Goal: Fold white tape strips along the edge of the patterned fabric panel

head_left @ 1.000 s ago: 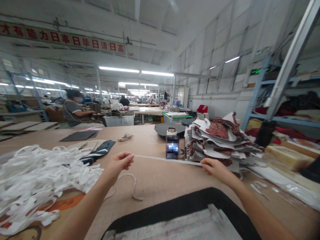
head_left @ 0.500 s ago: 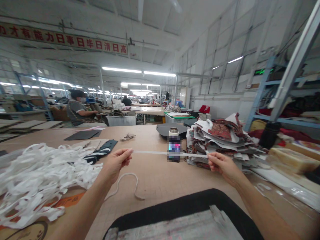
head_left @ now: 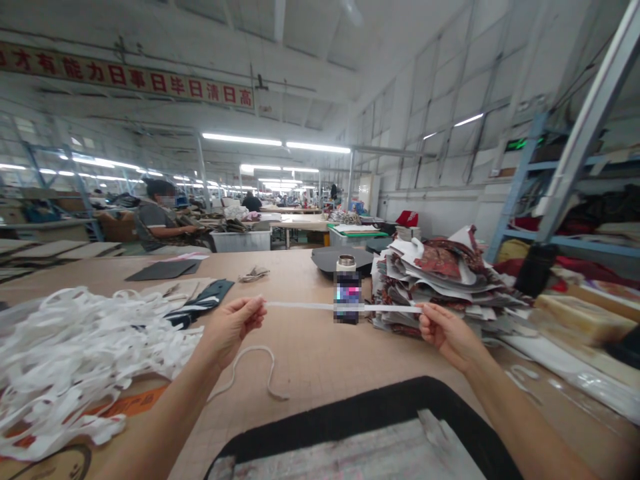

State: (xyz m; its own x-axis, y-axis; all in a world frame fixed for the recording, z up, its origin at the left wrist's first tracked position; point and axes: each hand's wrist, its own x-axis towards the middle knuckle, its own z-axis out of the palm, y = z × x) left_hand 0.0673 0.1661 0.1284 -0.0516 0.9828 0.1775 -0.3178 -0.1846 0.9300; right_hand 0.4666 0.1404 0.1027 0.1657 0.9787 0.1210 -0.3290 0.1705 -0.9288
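Note:
A narrow white strip (head_left: 300, 306) is stretched level above the table, taut between my two hands. My left hand (head_left: 239, 322) pinches its left end between thumb and fingertips. The right end is pinched by my right hand (head_left: 443, 328), in front of the stack of fabric pieces (head_left: 440, 273). Behind the strip stands a bottle (head_left: 346, 264), partly blurred out. To the left of my left hand lies a big tangled heap of white strips (head_left: 100, 340). A thin white cord (head_left: 270, 373) curves on the table below the strip.
A black-edged board with a grey top (head_left: 350, 450) lies at the near edge of the brown table (head_left: 300, 347). Dark sheets (head_left: 163, 270) and folded dark cloth (head_left: 207, 300) lie at left. A yellowish block (head_left: 580, 319) is at right. Beyond the table a person (head_left: 160, 213) sits.
My right hand has moved slightly to the right, so the strip spans a little wider. My left hand has stayed nearly in place. The seated person's head has shifted a little.

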